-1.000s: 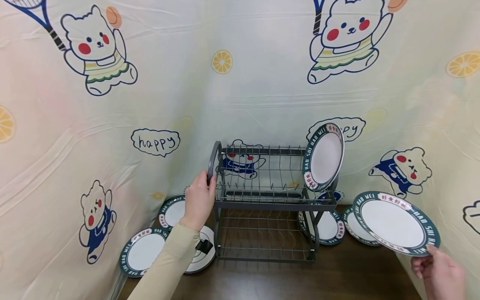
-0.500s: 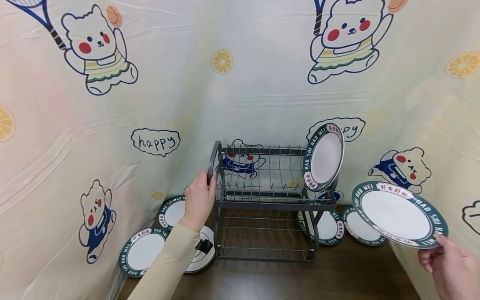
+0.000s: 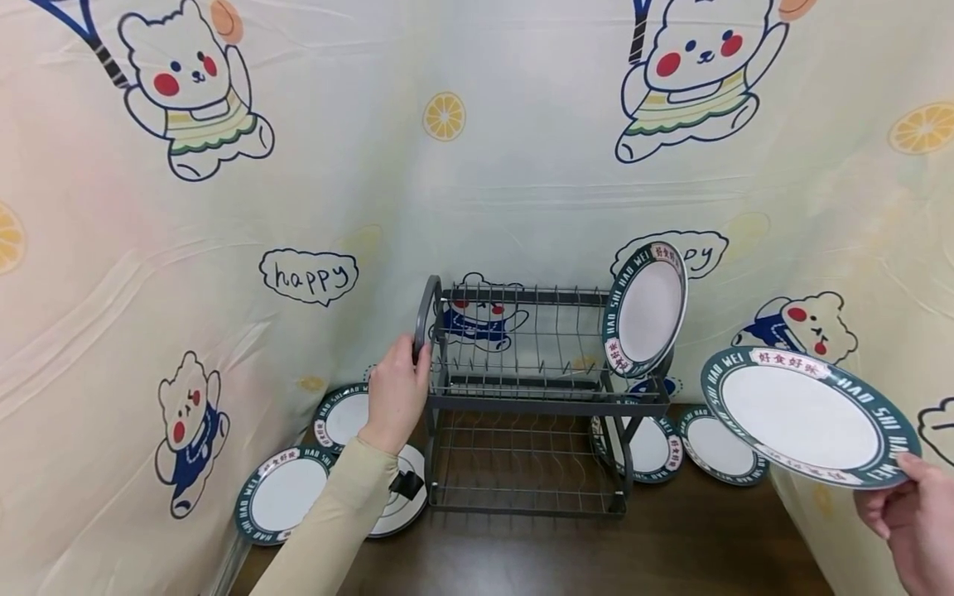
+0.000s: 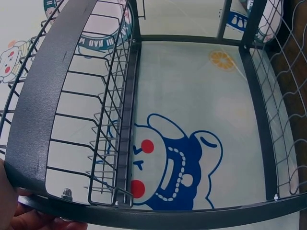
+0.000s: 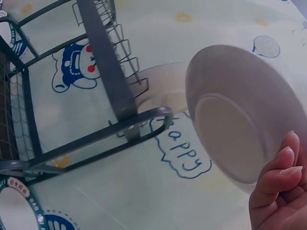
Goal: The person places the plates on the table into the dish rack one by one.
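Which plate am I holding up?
The farthest-right plate, its rim pinched in your right hand. Another plate stands on edge in the upper tier of the rack; the rest sit lower.

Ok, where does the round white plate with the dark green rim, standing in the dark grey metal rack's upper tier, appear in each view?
Head: the racked plate, right of centre.
Left wrist: racked plate, top left, partly out of picture.
Right wrist: racked plate, upper middle, partly behind the held round white plate.
Shared landmark: the dark grey metal rack.
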Motion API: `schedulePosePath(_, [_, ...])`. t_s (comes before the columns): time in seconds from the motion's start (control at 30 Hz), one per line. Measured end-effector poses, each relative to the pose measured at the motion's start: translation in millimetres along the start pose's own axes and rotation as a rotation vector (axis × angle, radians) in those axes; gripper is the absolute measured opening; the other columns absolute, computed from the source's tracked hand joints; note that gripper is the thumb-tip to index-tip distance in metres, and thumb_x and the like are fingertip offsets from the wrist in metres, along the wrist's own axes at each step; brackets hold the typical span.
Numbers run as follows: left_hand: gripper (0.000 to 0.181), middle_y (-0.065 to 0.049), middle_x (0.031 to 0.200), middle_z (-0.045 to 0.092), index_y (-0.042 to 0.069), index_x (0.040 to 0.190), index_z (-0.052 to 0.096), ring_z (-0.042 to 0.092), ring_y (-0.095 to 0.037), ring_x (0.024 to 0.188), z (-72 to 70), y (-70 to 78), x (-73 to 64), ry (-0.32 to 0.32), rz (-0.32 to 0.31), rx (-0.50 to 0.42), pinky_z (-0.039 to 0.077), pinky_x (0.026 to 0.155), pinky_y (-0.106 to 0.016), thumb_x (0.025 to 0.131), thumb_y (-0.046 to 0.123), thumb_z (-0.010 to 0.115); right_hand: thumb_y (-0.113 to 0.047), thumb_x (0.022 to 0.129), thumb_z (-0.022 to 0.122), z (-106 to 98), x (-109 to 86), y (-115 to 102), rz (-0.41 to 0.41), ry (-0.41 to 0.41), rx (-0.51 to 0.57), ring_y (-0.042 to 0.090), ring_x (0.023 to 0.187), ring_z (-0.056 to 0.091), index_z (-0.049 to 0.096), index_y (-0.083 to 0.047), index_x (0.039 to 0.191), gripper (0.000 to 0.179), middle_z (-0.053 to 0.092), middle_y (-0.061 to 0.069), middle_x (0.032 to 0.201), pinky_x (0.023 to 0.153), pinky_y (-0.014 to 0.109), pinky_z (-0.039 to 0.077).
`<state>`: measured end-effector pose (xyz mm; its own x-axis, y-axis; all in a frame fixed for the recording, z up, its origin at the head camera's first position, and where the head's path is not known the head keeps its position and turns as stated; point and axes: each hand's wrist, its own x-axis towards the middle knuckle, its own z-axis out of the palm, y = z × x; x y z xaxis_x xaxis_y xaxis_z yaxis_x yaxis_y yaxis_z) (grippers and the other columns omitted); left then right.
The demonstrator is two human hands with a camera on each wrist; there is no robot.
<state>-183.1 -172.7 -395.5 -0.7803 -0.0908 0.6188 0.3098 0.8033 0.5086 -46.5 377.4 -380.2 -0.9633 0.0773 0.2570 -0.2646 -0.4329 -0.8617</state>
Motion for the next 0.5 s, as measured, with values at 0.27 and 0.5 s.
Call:
schedulePosePath(0.27, [0.020,-0.012,0.083,0.063,-0.002,0.106,0.061,0.061,-0.024,0.064,-0.2,-0.7,0.9,0.006,0.018,-0.010,0.055,0.056,-0.037,0.107,0.017,0.060,-0.012,0.113,0.011,7,5.7,-15,-0.042,0.015,-0.074,0.025,0.051,0.017,0.072,-0.005,0.098,0.064,0.062,0.002,0.062,0.040,0.031,0.002])
schedulePosePath(0.5, [0.019,-0.012,0.084,0.063,-0.002,0.106,0.061,0.061,-0.024,0.064,-0.8,-0.7,0.5,0.006,0.020,-0.012,0.056,0.056,-0.037,0.107,0.017,0.060,-0.005,0.110,0.008,4,20.4,-29,-0.098,-0.003,-0.018,0.021,0.043,0.029,0.070,0.001,0.108,0.062,0.070,0.005,0.068,0.036,0.029,0.000])
